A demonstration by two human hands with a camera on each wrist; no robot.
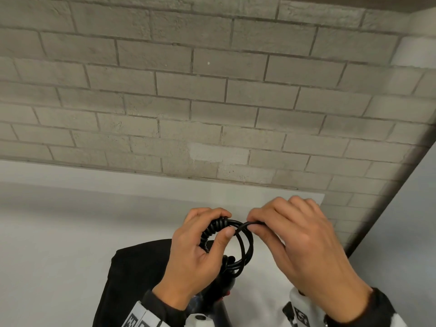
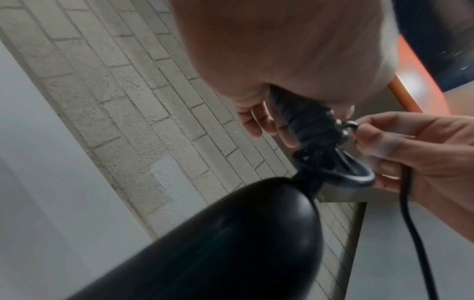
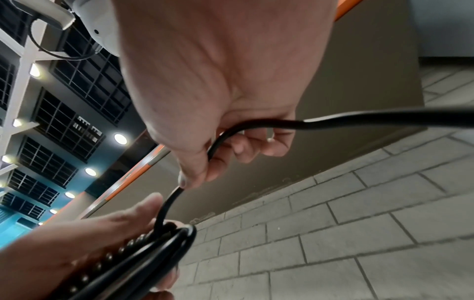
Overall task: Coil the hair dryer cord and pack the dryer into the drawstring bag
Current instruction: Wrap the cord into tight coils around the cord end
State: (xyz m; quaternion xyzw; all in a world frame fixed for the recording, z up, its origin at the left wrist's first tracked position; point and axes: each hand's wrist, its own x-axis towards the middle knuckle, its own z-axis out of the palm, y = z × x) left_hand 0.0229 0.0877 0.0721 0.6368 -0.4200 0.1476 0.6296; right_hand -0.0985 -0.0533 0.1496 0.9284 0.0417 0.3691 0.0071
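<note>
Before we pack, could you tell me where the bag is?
In the head view the bag lies on the table, low centre-left, under the left hand.

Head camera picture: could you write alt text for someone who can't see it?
Two hands coil a black hair dryer cord above a white table: the left hand grips the wound loops, the right hand pinches the free strand. A black drawstring bag lies beneath, before a grey brick wall.

Your left hand (image 1: 195, 253) grips the coiled black cord (image 1: 236, 244); your right hand (image 1: 299, 241) pinches its loose strand. A black bag (image 1: 134, 274) lies beneath on the bench (image 1: 59, 232).
</note>
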